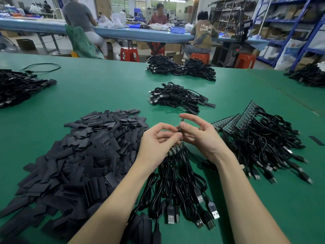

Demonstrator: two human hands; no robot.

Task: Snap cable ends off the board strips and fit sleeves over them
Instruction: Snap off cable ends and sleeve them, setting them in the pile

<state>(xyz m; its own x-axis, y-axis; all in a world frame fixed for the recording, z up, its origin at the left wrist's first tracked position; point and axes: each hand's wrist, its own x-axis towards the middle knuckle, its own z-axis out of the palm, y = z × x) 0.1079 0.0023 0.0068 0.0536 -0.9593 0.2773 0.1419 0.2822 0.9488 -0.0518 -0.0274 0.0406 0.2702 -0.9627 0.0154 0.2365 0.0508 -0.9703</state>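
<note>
Over the green worktop (109, 88), my left hand (154, 143) curls round a bunch of cables with small boards (175, 150), while my right hand (198, 136) pinches one black sleeve (182, 122) upright between thumb and forefinger. A heap of loose sleeves (79, 155) lies left of my grip, board strips (235, 120) right, and three seated workers beyond; one shirt (204, 32) reads "UNKN OWN".

Black flat sleeves (84, 155) heaped left; cabled green board strips (235, 120) piled right; black sleeve (181, 123) upright between fingertips.
</note>
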